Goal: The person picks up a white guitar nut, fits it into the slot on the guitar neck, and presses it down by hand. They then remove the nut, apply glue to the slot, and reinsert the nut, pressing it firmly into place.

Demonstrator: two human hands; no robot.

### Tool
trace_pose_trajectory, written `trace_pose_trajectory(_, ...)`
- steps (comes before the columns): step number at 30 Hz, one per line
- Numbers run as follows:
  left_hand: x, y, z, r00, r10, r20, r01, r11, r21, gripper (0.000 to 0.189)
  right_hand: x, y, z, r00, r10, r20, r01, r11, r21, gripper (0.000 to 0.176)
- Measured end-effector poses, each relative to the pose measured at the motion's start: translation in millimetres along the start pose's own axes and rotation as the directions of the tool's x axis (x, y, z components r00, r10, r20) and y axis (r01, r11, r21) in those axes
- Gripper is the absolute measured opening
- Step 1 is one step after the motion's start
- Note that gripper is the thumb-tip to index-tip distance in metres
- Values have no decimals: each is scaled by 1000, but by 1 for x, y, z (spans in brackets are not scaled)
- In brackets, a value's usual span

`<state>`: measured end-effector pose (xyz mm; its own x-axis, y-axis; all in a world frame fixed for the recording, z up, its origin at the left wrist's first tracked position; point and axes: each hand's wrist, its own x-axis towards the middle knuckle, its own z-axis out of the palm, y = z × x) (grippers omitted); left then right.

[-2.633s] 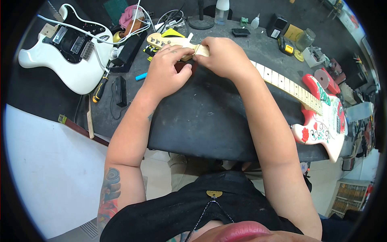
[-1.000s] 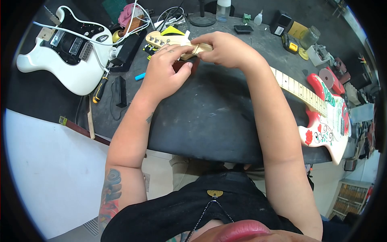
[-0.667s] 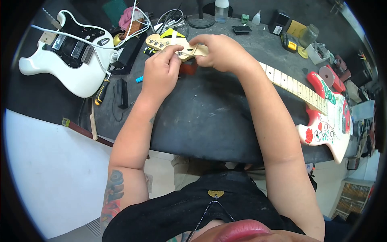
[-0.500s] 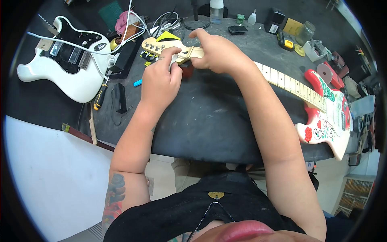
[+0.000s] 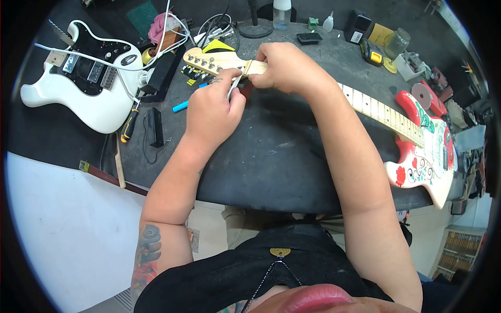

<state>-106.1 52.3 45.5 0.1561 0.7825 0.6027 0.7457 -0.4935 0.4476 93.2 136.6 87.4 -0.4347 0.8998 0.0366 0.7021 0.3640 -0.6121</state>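
Observation:
An electric guitar with a painted white and red body (image 5: 425, 161) lies across the bench, its pale headstock (image 5: 211, 60) pointing left. My right hand (image 5: 284, 68) is wrapped around the neck beside the nut (image 5: 248, 67), thumb at the near edge and fingers curled over the far side. Pinched between the thumb and index finger of my left hand (image 5: 214, 107) is a thin whitish strip (image 5: 234, 86), its tip close to the nut. I cannot make out exactly what the strip is. Part of the fretboard (image 5: 378, 112) is hidden by my right forearm.
Left on the bench lies a white guitar body (image 5: 102, 107) with a black pickguard, a cable across it. Near it are a screwdriver (image 5: 129, 125), a black box (image 5: 154, 127) and a blue stick (image 5: 181, 106). A bottle (image 5: 282, 14) and yellow tape measure (image 5: 371, 53) stand behind.
My left hand has shifted right with the strip, closer to the nut. The raised fingers of my right hand have come down around the neck. More of the blue stick shows.

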Motion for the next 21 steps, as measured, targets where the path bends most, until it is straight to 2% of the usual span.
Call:
trace_pose_trajectory(5,-1,3,2,999,28,19,-28,1000,7,32,-1,2,-2,1000,-15,27,15,1000,19,44)
trace_pose_trajectory(8,-3,4,3,999,46,21,-46,999,23,32,1,6,2,998,-54,-13,53,997,-55,41)
trace_pose_trajectory(19,-3,3,6,998,44,47,-45,999,31,32,0,5,-1,1000,-3,17,2,999,39,45)
trace_pose_trajectory(21,-2,-1,9,994,112,2,-112,992,56,36,1,7,1,1000,-28,-1,28,999,18,46)
